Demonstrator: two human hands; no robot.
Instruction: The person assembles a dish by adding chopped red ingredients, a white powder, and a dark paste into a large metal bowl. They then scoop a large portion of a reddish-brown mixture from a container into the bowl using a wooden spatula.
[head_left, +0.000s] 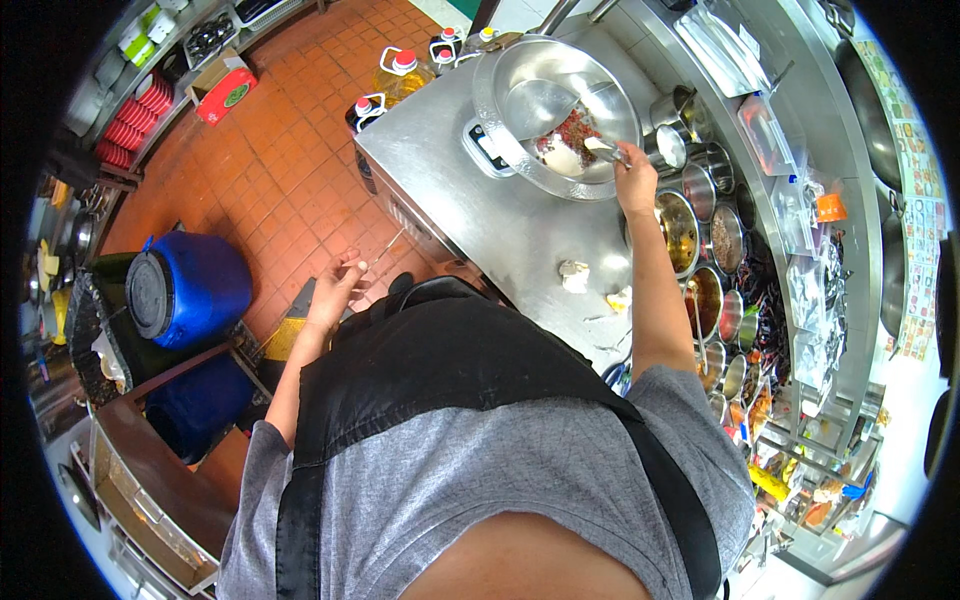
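My right hand (636, 180) grips a small metal scoop (611, 152) over a large stainless steel bowl (495, 97). White powder shows at the scoop's end. Inside the bowl, a mound of white powder (561, 156) lies beside red and brown dried spices (576, 129). The bowl rests on or above a digital scale (487, 151), whose display sticks out at the near left; the bowl hides the rest. Low on the left, away from the steel counter (442, 154), my left hand (339, 286) pinches a thin stick-like thing (388, 246) above the floor.
Metal pots of sauces and seasonings (679, 232) line the counter's right side. A crumpled white piece (574, 276) lies nearer me. Oil jugs (403, 71) stand past the counter's left corner. A blue barrel (199, 289) is at left on the tiled floor (300, 142).
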